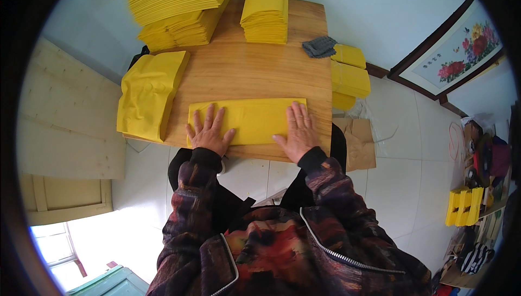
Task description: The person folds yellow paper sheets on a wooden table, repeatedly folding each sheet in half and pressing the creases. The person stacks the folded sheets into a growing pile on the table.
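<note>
My patterned jacket sleeves come up from six o'clock, and both my hands lie flat, palms down, on a long folded yellow paper sheet (249, 121) that sits along the near edge of the wooden worktop (255, 71). My left hand (209, 131) presses the sheet's left end, fingers spread and pointing to twelve o'clock, thumb out toward three; the grip is wide and flat, closed on nothing. My right hand (297, 130) presses the right end in the same way, fingers close together, thumb pointing toward nine; that grip too is wide, holding nothing, only bearing down on the paper. The stretch of yellow between my hands lies bare. At about ten o'clock from my left hand a thick, puffy pile of yellow sheets (149, 94) rests askew on the worktop's left edge, partly overhanging it. Farther off, at eleven o'clock, a tall stack of folded yellow paper (182, 4) stands at the far left corner, and at twelve o'clock a narrower stack (266, 5) stands beside it, apart from it. At one o'clock a grey cloth (319, 46) lies on the far right corner, touching yellow bundles (350, 76) that sit just off the worktop's right side. Beyond, at two o'clock, a framed flower picture (461, 52) leans on the wall.
</note>
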`<state>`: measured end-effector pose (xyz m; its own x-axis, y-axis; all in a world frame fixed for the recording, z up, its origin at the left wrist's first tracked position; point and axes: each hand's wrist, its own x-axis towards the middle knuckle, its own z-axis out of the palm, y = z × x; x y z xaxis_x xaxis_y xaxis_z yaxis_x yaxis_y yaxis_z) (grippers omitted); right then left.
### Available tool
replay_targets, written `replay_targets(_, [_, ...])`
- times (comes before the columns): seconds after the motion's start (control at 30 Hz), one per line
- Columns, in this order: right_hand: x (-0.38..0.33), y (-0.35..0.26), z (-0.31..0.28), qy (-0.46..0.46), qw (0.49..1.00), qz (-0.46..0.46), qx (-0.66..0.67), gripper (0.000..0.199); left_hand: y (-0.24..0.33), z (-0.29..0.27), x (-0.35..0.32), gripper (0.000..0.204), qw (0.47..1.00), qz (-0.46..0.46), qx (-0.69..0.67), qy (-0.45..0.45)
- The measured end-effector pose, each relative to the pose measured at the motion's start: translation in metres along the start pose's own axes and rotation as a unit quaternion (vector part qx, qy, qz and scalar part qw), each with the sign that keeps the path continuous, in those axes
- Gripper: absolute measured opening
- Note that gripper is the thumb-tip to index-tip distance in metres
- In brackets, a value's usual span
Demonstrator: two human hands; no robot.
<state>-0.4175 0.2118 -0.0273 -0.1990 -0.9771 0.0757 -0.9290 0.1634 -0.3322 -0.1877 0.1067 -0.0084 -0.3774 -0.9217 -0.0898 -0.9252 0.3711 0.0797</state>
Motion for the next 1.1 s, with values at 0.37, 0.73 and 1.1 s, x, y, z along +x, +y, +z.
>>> replay_targets(0.37, [0.015,-0.086,0.017,-0.039,0.989,-0.141,0.023,0.067,0.001,0.004,0.004,0.069,1.000,-0.009,0.023,-0.019])
replay_targets(0.73, [0.018,0.001,0.001,-0.023,0.997,-0.061,-0.031,0.075,-0.005,0.009,0.001,0.068,1.000,0.002,-0.012,0.025])
replay_targets(1.1, [0.018,0.007,-0.005,-0.026,0.997,-0.055,-0.057,0.074,0.076,0.032,0.002,0.064,0.971,0.215,-0.044,0.090])
